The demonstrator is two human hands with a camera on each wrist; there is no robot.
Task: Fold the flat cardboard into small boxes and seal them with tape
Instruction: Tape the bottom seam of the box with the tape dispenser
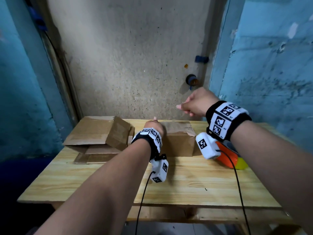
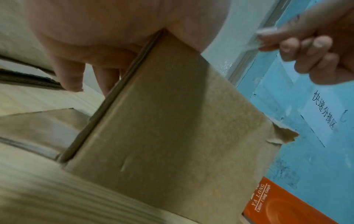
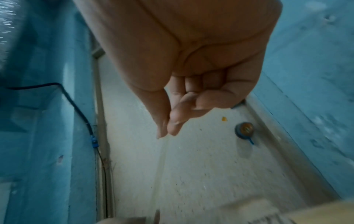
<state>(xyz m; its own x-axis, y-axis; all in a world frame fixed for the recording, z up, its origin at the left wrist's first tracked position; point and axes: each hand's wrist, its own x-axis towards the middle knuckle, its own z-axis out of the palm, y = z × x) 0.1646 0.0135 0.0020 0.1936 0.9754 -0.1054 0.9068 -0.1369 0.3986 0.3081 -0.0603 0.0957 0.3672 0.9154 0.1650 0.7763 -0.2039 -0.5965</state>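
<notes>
**Left hand on the box, right hand raised with a pinched strip of tape**

The wooden table ends close behind the work at a speckled wall, with blue walls closing in on both sides. The broad bare stretch of tabletop lies on the near side of both hands, toward the person; behind the fingers there is only a narrow band of wood before the wall.

The folded box stands on the table's back half, its long axis running left to right, its top face level. A torn paper corner juts from its right end. The left hand rests on the box's top left end; in the left wrist view the palm sits on the top left edge and the fingers hang relaxed down past the box's left end, not curled round it.

The right hand is raised above and to the right of the box, clear of it. Its thumb and forefinger are pressed together at the tips, the other fingers curled into the palm. They pinch a clear strip of tape, faint and blurred; where its far end goes I cannot tell.

Left of the left fingers lies a stack of flat cardboard, one panel tilted up. Under the right wrist, just beside the box's right end, sits an orange tape dispenser with a yellow part.
</notes>
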